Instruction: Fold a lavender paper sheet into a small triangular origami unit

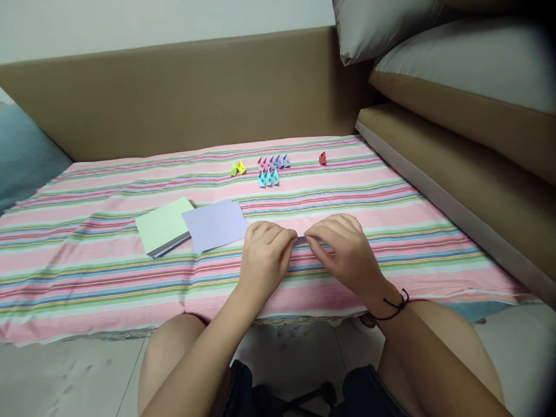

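My left hand (267, 250) and my right hand (345, 246) are raised over the front part of the striped cloth, fingertips pinched a short gap apart. Between them runs a narrow purple-grey piece of paper (301, 239), gripped at both ends. Most of it hides behind my fingers, so its full shape cannot be made out. Just left of my left hand lie purple paper sheets (215, 225). A stack of paper with a pale green top sheet (165, 225) sits beside them.
Farther back stand small folded paper pieces: yellow (238, 168), pink (263, 164), purple (280, 161), turquoise (268, 178) and one red (322, 158). Brown-grey cushions (456, 133) are piled on the right. A brown backrest (195, 98) closes off the rear, and a blue cushion (26, 153) leans at the left.
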`<act>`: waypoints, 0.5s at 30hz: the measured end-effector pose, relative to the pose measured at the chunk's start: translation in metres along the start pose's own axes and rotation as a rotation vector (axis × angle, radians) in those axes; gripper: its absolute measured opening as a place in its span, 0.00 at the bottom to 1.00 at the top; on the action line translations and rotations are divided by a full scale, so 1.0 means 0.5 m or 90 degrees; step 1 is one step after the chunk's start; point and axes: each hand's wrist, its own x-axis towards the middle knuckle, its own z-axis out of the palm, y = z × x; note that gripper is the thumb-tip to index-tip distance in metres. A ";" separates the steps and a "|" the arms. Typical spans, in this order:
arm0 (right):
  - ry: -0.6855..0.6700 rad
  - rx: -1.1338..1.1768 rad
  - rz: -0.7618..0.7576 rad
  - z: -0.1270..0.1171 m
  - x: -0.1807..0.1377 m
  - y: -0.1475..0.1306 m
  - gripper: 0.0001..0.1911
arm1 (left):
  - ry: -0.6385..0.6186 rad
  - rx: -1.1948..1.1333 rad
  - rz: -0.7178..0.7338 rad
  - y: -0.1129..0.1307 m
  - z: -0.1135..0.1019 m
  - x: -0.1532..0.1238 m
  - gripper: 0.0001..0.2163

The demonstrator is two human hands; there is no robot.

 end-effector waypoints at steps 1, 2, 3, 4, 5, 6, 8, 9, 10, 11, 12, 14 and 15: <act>-0.004 -0.008 -0.010 0.002 0.000 -0.003 0.04 | 0.002 -0.002 0.005 0.001 0.000 0.000 0.06; -0.006 -0.015 -0.016 0.003 0.000 -0.006 0.04 | 0.004 -0.006 0.010 0.003 0.000 0.000 0.06; -0.006 -0.020 -0.020 0.005 -0.001 -0.008 0.04 | 0.005 -0.010 0.014 0.005 0.000 0.001 0.06; -0.007 -0.026 -0.023 0.005 -0.001 -0.010 0.04 | 0.004 -0.012 0.016 0.006 0.000 0.001 0.06; -0.008 -0.032 -0.024 0.004 -0.001 -0.010 0.04 | 0.003 -0.012 0.018 0.005 0.000 0.001 0.06; -0.010 -0.038 -0.027 0.002 0.000 -0.009 0.04 | 0.001 -0.013 0.021 0.003 -0.001 0.001 0.06; -0.012 -0.052 -0.029 -0.005 0.001 0.000 0.04 | 0.004 -0.012 0.026 -0.007 -0.006 0.001 0.07; -0.006 -0.059 -0.027 -0.010 0.001 0.007 0.04 | 0.009 -0.011 0.028 -0.014 -0.010 0.002 0.07; 0.006 -0.067 -0.019 -0.016 0.001 0.016 0.04 | 0.018 -0.008 0.025 -0.022 -0.014 0.003 0.08; 0.026 -0.075 -0.010 -0.022 0.001 0.025 0.04 | 0.023 -0.005 0.021 -0.030 -0.018 0.003 0.08; 0.046 -0.083 0.002 -0.028 0.001 0.034 0.04 | 0.033 -0.001 0.015 -0.037 -0.022 0.004 0.08; 0.094 -0.088 0.042 -0.039 0.001 0.047 0.04 | 0.039 0.004 -0.003 -0.047 -0.027 0.006 0.08; 0.115 -0.074 0.063 -0.043 0.002 0.051 0.04 | 0.036 0.001 -0.014 -0.049 -0.028 0.006 0.07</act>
